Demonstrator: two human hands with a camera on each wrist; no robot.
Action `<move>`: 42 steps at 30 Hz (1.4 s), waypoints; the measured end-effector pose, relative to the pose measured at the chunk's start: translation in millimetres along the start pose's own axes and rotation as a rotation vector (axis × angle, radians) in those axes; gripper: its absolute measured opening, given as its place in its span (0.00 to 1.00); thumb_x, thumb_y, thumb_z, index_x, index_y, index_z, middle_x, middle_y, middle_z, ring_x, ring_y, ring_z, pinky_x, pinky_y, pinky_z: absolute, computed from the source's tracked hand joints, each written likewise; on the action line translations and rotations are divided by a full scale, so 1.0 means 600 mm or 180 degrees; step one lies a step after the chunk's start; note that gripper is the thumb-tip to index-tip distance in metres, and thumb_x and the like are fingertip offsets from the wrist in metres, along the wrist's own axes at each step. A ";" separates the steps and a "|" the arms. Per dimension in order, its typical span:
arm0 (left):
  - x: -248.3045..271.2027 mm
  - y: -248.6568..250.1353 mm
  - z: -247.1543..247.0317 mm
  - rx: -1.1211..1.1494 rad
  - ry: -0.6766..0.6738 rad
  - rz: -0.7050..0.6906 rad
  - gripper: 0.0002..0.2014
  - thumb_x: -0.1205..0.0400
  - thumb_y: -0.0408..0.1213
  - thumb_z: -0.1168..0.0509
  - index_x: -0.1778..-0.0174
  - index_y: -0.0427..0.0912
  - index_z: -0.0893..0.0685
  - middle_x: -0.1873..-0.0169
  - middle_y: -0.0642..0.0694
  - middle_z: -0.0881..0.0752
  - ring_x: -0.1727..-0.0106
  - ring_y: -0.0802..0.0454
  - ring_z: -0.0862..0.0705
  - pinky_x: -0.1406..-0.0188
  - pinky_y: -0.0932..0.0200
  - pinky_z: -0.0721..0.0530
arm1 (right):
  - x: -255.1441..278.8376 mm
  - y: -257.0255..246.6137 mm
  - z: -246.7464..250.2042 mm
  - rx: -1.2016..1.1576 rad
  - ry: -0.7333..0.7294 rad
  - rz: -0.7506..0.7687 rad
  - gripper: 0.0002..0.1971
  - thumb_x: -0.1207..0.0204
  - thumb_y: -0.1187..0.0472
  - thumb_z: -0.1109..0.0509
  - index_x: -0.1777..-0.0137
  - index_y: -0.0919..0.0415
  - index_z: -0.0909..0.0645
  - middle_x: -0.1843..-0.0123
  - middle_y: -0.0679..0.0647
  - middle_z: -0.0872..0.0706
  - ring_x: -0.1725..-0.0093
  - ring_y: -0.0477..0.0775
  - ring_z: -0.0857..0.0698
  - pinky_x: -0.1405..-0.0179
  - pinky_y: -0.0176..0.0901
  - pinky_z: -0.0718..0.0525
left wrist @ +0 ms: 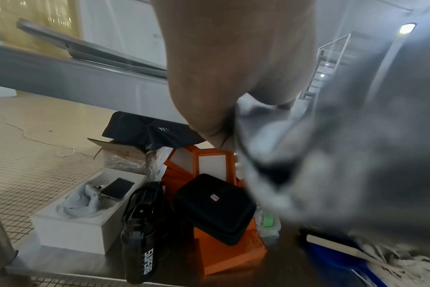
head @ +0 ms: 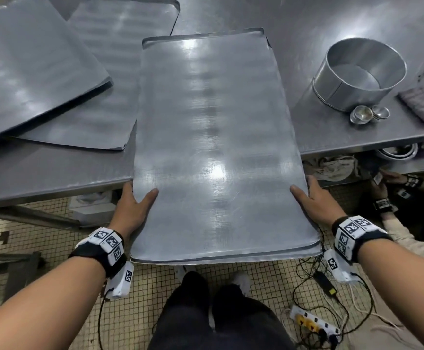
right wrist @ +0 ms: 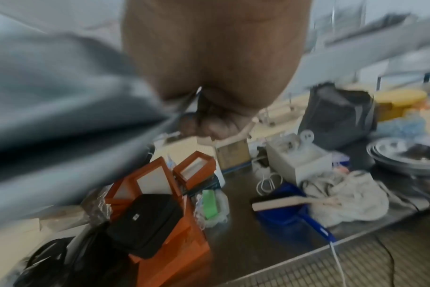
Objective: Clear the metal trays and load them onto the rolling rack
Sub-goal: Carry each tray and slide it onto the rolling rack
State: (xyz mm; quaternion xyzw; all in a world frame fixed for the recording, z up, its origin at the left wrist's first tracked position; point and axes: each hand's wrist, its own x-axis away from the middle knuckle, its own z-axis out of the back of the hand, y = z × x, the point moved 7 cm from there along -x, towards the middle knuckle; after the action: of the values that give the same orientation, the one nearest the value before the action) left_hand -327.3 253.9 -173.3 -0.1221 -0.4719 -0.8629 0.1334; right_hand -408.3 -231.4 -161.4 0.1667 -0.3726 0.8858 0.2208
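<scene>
1. On our left, two more metal trays lie overlapped on the steel table, waiting their turn. We leave them alone for now.

2. Our left hand is clamped on the left long edge of the tray we are carrying: the thumb lies flat on top and the fingers curl underneath, out of sight in the head view. The left wrist view shows the palm pressed against the tray's rim.

3. The tray sits between our two hands. Its near half hangs past the table's front edge above the tiled floor; whether its far end is resting on the table or just clear of it we cannot tell. It looks bare, so we judge the clearing done and the step in hand to be the lift and carry.

4. To do this well, we should keep both grips level and matched so the wide sheet does not tip, and draw it straight back toward us until the far end clears the table.

5. Our right hand mirrors the left, thumb on top, fingers wrapped under the right long edge.

6. Further right stand a round metal tin, small metal cups and a grey cloth. We should swing wide of these. Cables lie on the floor by our feet, a trip risk. The rolling rack is not in the head view.
</scene>
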 end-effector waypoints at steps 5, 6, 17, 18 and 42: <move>-0.003 -0.002 -0.004 -0.0025 -0.0055 -0.0097 0.34 0.23 0.61 0.27 0.26 0.50 0.28 0.34 0.52 0.15 0.35 0.50 0.16 0.31 0.41 0.18 | 0.000 0.000 -0.002 0.0053 0.0136 0.0033 0.29 0.14 0.42 0.40 0.21 0.59 0.35 0.28 0.64 0.18 0.31 0.68 0.18 0.36 0.53 0.24; -0.002 0.000 -0.005 -0.0014 -0.0067 -0.0099 0.34 0.23 0.61 0.27 0.25 0.50 0.28 0.34 0.52 0.16 0.34 0.51 0.16 0.31 0.42 0.18 | 0.000 0.002 -0.006 0.0017 0.0161 0.0012 0.27 0.14 0.43 0.40 0.21 0.59 0.34 0.28 0.64 0.18 0.31 0.68 0.18 0.36 0.53 0.24; 0.003 0.008 0.004 -0.0058 0.0039 -0.0068 0.30 0.22 0.57 0.27 0.28 0.46 0.25 0.36 0.50 0.15 0.37 0.50 0.15 0.37 0.48 0.18 | -0.004 0.000 -0.004 -0.0475 0.0452 -0.0047 0.23 0.18 0.38 0.36 0.36 0.56 0.26 0.43 0.51 0.18 0.45 0.54 0.20 0.46 0.50 0.24; 0.007 0.014 0.005 -0.0116 0.0079 -0.0093 0.28 0.20 0.56 0.29 0.29 0.44 0.25 0.37 0.49 0.15 0.37 0.49 0.16 0.38 0.50 0.19 | -0.003 0.002 0.000 -0.0486 0.0513 -0.0035 0.23 0.18 0.39 0.35 0.35 0.57 0.25 0.43 0.51 0.18 0.46 0.54 0.19 0.47 0.49 0.23; 0.043 0.204 0.170 0.0439 0.0810 -0.0792 0.21 0.21 0.59 0.29 0.41 0.48 0.17 0.50 0.49 0.09 0.48 0.48 0.10 0.46 0.44 0.12 | 0.034 -0.193 0.181 -0.1014 0.1226 0.0991 0.18 0.21 0.44 0.27 0.39 0.55 0.18 0.45 0.48 0.11 0.45 0.52 0.13 0.42 0.49 0.18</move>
State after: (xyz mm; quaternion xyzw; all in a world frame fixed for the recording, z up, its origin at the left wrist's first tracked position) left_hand -300.6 273.8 -15.4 0.0568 -0.5208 -0.8468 0.0923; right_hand -351.9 -232.9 -11.6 -0.1004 -0.4792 0.8547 0.1722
